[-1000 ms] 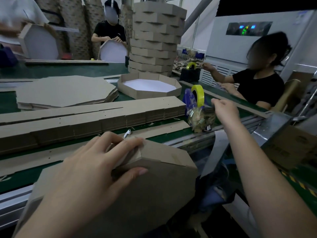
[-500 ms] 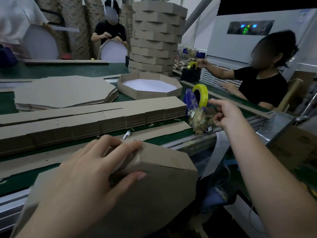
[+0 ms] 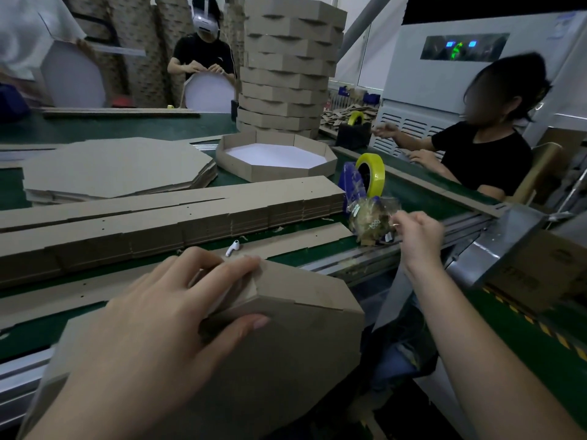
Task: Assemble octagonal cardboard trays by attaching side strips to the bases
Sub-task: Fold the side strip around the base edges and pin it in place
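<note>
A worker braces a half-built octagonal tray (image 3: 286, 344) on edge against the near rim of the green table (image 3: 305, 253), its brown underside turned to the camera. The left hand (image 3: 152, 338) grips the tray's upper corner, with the fingers curled over the folded side strip (image 3: 314, 292) and the thumb pressed flat on the base. The right hand (image 3: 417, 236) is out beside a crinkled plastic bag (image 3: 370, 220), just in front of the blue tape dispenser (image 3: 368, 176) with its yellow roll. Its fingers are pinched together around a small glint; whether that is a length of tape cannot be told.

The step in hand appears to be fixing the strip's joint at the held corner. The next move likely calls for bringing the right hand across to that corner while the left keeps strip and base tight together.

Behind lie a stack of side strips (image 3: 174, 217), a pile of flat bases (image 3: 117, 166), one finished tray (image 3: 276, 168) and a tower of trays (image 3: 289, 68). An earbud (image 3: 232, 247) rests on a loose strip.
</note>
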`<state>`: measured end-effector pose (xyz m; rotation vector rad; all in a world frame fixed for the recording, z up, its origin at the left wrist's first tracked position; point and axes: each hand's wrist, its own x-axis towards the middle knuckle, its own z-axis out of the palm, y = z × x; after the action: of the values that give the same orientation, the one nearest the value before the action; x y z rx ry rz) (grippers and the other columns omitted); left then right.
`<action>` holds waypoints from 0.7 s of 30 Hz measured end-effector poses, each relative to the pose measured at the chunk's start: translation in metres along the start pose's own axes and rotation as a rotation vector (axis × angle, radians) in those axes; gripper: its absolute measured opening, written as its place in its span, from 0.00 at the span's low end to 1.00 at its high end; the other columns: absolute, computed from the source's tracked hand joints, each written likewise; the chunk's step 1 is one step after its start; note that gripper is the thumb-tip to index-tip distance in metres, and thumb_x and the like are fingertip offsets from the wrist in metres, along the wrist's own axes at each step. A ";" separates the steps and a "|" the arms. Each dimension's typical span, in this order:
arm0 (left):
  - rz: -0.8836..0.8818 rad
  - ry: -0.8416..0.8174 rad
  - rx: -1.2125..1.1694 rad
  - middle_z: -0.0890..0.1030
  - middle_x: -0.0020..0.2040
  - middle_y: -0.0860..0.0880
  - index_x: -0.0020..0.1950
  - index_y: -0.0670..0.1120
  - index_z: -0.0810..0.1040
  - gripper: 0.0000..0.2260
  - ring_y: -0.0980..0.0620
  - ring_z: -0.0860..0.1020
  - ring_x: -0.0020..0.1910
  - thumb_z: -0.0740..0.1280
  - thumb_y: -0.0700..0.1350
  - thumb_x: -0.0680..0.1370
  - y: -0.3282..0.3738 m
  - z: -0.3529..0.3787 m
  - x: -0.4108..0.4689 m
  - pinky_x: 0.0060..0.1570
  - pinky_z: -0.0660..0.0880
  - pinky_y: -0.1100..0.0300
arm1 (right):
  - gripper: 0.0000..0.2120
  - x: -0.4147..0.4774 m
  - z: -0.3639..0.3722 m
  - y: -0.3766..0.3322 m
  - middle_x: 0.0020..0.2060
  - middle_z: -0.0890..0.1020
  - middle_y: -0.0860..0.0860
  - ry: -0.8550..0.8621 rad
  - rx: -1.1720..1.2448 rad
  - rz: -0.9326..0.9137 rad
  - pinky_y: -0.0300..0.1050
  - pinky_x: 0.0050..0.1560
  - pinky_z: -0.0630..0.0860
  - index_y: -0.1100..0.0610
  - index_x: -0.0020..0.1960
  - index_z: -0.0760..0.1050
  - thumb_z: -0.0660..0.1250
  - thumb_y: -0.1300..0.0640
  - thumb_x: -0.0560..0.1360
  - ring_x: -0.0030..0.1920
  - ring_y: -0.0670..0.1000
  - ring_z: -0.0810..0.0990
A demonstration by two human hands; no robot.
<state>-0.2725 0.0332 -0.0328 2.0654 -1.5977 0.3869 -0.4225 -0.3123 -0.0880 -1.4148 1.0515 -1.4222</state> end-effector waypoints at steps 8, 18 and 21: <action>-0.061 0.006 -0.009 0.79 0.52 0.60 0.66 0.55 0.74 0.26 0.58 0.77 0.47 0.59 0.65 0.72 0.003 -0.007 -0.005 0.38 0.60 0.77 | 0.10 -0.045 -0.018 -0.028 0.43 0.76 0.51 -0.139 -0.446 -0.227 0.38 0.45 0.67 0.47 0.35 0.76 0.72 0.56 0.73 0.41 0.42 0.74; -0.044 0.131 -0.214 0.77 0.55 0.61 0.65 0.55 0.72 0.28 0.58 0.79 0.48 0.63 0.65 0.68 -0.002 -0.004 -0.010 0.42 0.78 0.57 | 0.06 -0.141 0.032 -0.149 0.33 0.77 0.43 -1.282 -0.028 -0.086 0.36 0.37 0.68 0.54 0.33 0.80 0.68 0.60 0.68 0.35 0.45 0.70; -0.039 0.166 -0.289 0.77 0.56 0.61 0.65 0.53 0.72 0.28 0.63 0.77 0.51 0.66 0.63 0.67 -0.004 -0.003 -0.011 0.47 0.74 0.64 | 0.10 -0.147 0.041 -0.157 0.31 0.76 0.42 -1.377 -0.148 -0.060 0.33 0.34 0.66 0.57 0.33 0.79 0.69 0.67 0.70 0.32 0.43 0.69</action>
<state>-0.2713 0.0445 -0.0366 1.7949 -1.4221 0.2858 -0.3830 -0.1259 0.0210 -1.9892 0.1834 -0.1454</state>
